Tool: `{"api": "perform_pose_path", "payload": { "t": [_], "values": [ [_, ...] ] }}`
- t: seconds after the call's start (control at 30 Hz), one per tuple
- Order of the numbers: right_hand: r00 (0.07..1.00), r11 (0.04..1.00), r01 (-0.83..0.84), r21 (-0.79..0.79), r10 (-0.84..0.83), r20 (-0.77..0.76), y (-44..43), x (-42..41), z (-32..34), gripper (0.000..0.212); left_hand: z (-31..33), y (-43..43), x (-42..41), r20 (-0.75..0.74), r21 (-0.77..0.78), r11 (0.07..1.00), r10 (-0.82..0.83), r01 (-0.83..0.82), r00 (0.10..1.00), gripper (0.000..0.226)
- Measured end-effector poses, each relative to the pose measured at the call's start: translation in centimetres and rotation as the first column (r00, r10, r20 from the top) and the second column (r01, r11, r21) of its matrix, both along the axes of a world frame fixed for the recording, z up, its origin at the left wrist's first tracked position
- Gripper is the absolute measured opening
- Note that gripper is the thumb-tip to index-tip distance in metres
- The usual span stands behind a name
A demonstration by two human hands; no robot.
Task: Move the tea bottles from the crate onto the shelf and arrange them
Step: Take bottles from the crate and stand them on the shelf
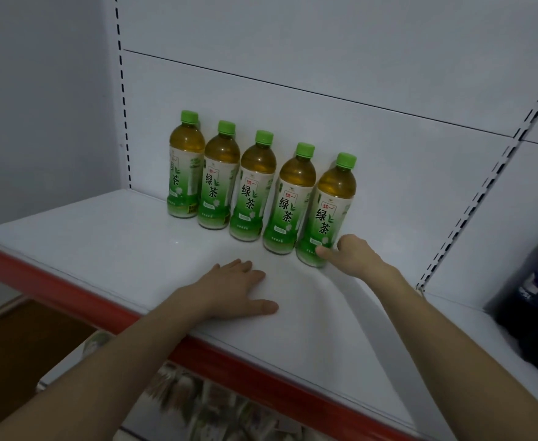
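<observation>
Several green-capped tea bottles stand upright in a row along the back panel of the white shelf [102,249], from the leftmost bottle [185,167] to the rightmost tea bottle [328,211]. My right hand [353,254] is at the base of the rightmost bottle, thumb on its front and fingers curled around its right side. My left hand [242,291] lies flat on the shelf in front of the row, palm down, fingers apart, holding nothing. The crate is not clearly in view.
A dark Pepsi bottle [534,300] stands on the neighbouring shelf section at the right. A red price strip [70,294] runs along the shelf's front edge. Below the shelf are blurred packaged goods [204,405] and a brown floor at the lower left.
</observation>
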State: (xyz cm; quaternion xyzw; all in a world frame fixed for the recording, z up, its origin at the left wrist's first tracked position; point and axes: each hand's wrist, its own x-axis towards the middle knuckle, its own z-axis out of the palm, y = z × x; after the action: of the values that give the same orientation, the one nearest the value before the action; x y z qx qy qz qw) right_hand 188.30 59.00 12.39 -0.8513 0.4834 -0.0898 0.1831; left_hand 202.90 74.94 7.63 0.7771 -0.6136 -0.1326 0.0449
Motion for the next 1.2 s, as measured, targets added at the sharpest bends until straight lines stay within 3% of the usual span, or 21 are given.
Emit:
{"api": "perform_pose_path", "payload": {
  "t": [0.17,0.3,0.53,0.7,0.87,1.03,1.2],
  "values": [
    [0.962,0.953,-0.228,-0.199,0.252,0.109,4.1,-1.0,1.9,0.037,1.3,2.1,-0.9,0.152,-0.104,0.994,0.047,-0.031,0.987,0.069],
    [0.925,0.884,-0.344,-0.316,0.378,0.048,7.0,2.4,3.3,0.047,2.8,7.3,-0.4,0.279,-0.214,0.975,0.122,-0.062,0.952,0.068],
    [0.776,0.75,-0.591,-0.295,0.629,0.046,16.7,14.3,2.2,0.056,1.6,21.4,4.5,0.208,-0.377,0.882,0.377,-0.281,0.903,0.079],
    [0.6,0.587,-0.763,-0.271,0.799,0.039,27.8,22.3,-0.2,0.053,-2.1,33.8,7.6,0.144,-0.259,0.773,0.623,-0.579,0.769,0.068],
    [0.432,0.432,-0.885,-0.175,0.901,0.042,39.3,27.7,-4.6,0.053,-6.0,46.3,8.5,0.069,-0.163,0.634,0.772,-0.756,0.632,0.066],
    [0.355,0.356,-0.935,0.005,0.931,0.084,47.8,29.3,-13.2,0.052,-12.5,56.5,7.7,-0.047,0.039,0.493,0.87,-0.869,0.492,0.067],
    [0.278,0.283,-0.913,0.295,0.959,-0.058,52.5,28.3,-21.9,0.057,-18.9,62.0,5.7,-0.18,0.182,0.401,0.911,-0.898,0.37,0.066]
  ]
}}
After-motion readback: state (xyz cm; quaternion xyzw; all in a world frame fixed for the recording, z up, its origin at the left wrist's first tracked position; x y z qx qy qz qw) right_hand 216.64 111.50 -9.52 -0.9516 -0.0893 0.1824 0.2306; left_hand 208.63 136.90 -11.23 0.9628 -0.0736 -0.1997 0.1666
